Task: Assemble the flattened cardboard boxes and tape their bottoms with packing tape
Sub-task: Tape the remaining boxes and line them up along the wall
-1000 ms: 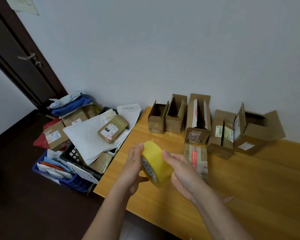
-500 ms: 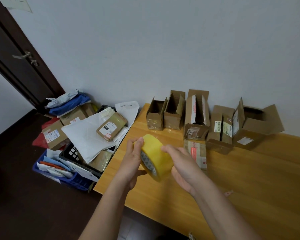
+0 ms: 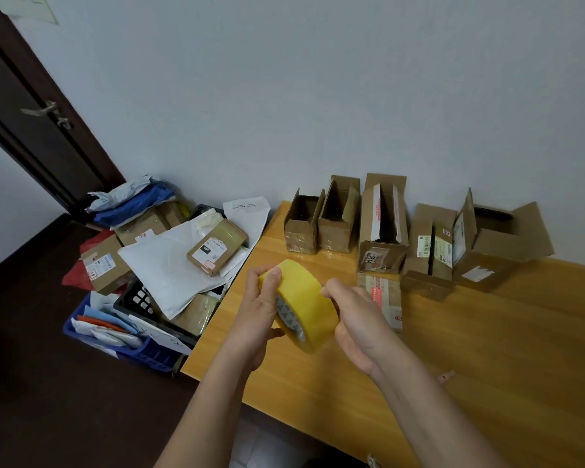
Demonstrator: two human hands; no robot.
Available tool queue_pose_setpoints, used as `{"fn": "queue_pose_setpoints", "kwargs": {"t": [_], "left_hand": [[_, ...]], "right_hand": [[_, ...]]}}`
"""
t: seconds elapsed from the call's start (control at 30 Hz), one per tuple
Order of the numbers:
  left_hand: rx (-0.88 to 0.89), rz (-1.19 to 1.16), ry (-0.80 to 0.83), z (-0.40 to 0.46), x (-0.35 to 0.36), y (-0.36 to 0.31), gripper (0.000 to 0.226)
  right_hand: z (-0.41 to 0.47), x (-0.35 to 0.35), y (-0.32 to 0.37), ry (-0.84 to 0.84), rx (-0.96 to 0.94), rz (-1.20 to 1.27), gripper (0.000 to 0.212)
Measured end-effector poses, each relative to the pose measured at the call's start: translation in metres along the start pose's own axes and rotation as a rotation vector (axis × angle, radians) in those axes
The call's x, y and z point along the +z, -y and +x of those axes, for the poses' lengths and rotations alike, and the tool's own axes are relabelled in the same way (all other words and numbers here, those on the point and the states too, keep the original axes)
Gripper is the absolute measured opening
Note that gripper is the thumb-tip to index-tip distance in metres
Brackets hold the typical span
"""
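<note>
You hold the yellow tape roll (image 3: pixel 301 304) above the wooden surface (image 3: pixel 487 349): your left hand (image 3: pixel 260 312) grips its near side, your right hand (image 3: pixel 360 319) curls round its far edge. Assembled cardboard boxes (image 3: pixel 382 217) line the wall; one flattened box (image 3: pixel 384 295) lies just beyond the roll.

A wooden table (image 3: pixel 487 383) fills the right side against a pale wall (image 3: pixel 318 79). Left of it on the dark floor (image 3: pixel 31 383) stands a blue basket (image 3: pixel 149 352) of papers beside a black crate (image 3: pixel 139 298). White mailer bags (image 3: pixel 169 265) and a labelled parcel (image 3: pixel 217 246) lie heaped over the crate. A dark door (image 3: pixel 31 106) with a metal handle (image 3: pixel 46 111) stands far left
</note>
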State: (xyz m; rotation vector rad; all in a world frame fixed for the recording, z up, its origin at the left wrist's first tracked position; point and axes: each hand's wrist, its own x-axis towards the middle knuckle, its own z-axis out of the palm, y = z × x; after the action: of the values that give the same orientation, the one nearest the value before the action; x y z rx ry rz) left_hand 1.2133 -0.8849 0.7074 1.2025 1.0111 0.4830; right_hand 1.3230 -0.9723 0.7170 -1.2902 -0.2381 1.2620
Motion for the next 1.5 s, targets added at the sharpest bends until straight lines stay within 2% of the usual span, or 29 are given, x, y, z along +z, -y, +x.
{"fn": "queue_pose_setpoints", "kwargs": {"t": [0.17, 0.27, 0.37, 0.47, 0.53, 0.63, 0.67, 0.73, 0.77, 0.8, 0.9, 0.93, 1.03, 1.1, 1.2, 1.3, 1.33, 1.43, 1.5], "left_hand": [[0.008, 0.012, -0.015, -0.001, 0.003, 0.001, 0.024], [0.007, 0.018, -0.024, -0.001, 0.003, 0.001, 0.024], [0.002, 0.013, -0.027, -0.001, 0.004, 0.0, 0.022], [-0.001, 0.015, -0.019, -0.002, 0.004, -0.001, 0.023], [-0.008, 0.005, -0.011, -0.003, 0.003, -0.002, 0.025], [-0.011, -0.011, -0.011, -0.003, 0.002, -0.002, 0.029], [-0.017, -0.015, -0.014, -0.003, 0.002, -0.003, 0.028], [-0.028, -0.018, -0.014, -0.003, 0.001, -0.005, 0.025], [-0.029, -0.02, -0.013, -0.003, 0.001, -0.005, 0.024], [-0.026, -0.021, -0.014, -0.003, 0.001, -0.005, 0.024], [-0.009, -0.009, -0.026, -0.003, 0.003, -0.006, 0.024], [-0.008, -0.007, -0.031, -0.003, 0.004, -0.006, 0.023], [-0.024, 0.0, -0.046, -0.002, 0.005, -0.004, 0.016], [-0.037, -0.001, -0.052, -0.001, 0.006, -0.001, 0.014], [-0.056, -0.005, -0.054, 0.0, 0.006, -0.002, 0.014], [-0.122, -0.05, -0.053, 0.004, 0.0, -0.001, 0.023], [-0.15, -0.073, -0.056, 0.005, -0.003, 0.0, 0.031], [-0.21, -0.125, -0.064, 0.01, -0.012, 0.005, 0.054], [-0.226, -0.127, -0.067, 0.011, -0.013, 0.007, 0.057]], "right_hand": [[0.0, 0.0, 0.0, 0.028, -0.027, -0.032, 0.04], [0.002, -0.001, -0.002, 0.032, -0.029, -0.025, 0.043], [0.001, -0.002, -0.005, 0.024, -0.033, -0.039, 0.033], [0.0, -0.005, -0.008, 0.071, -0.025, -0.02, 0.045], [-0.005, -0.003, -0.006, 0.094, -0.023, -0.017, 0.043], [-0.003, -0.004, -0.008, 0.078, -0.03, 0.027, 0.074], [-0.003, -0.004, -0.007, 0.087, -0.035, 0.03, 0.07], [-0.003, -0.004, -0.007, 0.117, -0.039, 0.005, 0.046], [-0.003, -0.005, -0.007, 0.107, -0.045, -0.003, 0.041], [-0.002, -0.004, -0.007, 0.085, -0.053, 0.001, 0.043], [0.001, -0.003, -0.011, 0.051, -0.047, 0.067, 0.078], [0.003, -0.004, -0.012, 0.032, -0.039, 0.076, 0.081], [0.006, -0.008, -0.016, 0.029, -0.04, 0.071, 0.061], [0.003, -0.008, -0.015, 0.04, -0.057, 0.02, 0.046], [-0.001, -0.008, -0.017, 0.103, -0.105, -0.053, 0.059], [-0.004, -0.011, -0.013, 0.145, -0.141, -0.11, 0.043], [-0.006, -0.011, -0.009, 0.121, -0.174, -0.147, 0.044], [-0.003, -0.016, -0.002, 0.024, -0.446, -0.469, 0.038], [0.0, -0.017, -0.001, -0.016, -0.581, -0.661, 0.035]]}}
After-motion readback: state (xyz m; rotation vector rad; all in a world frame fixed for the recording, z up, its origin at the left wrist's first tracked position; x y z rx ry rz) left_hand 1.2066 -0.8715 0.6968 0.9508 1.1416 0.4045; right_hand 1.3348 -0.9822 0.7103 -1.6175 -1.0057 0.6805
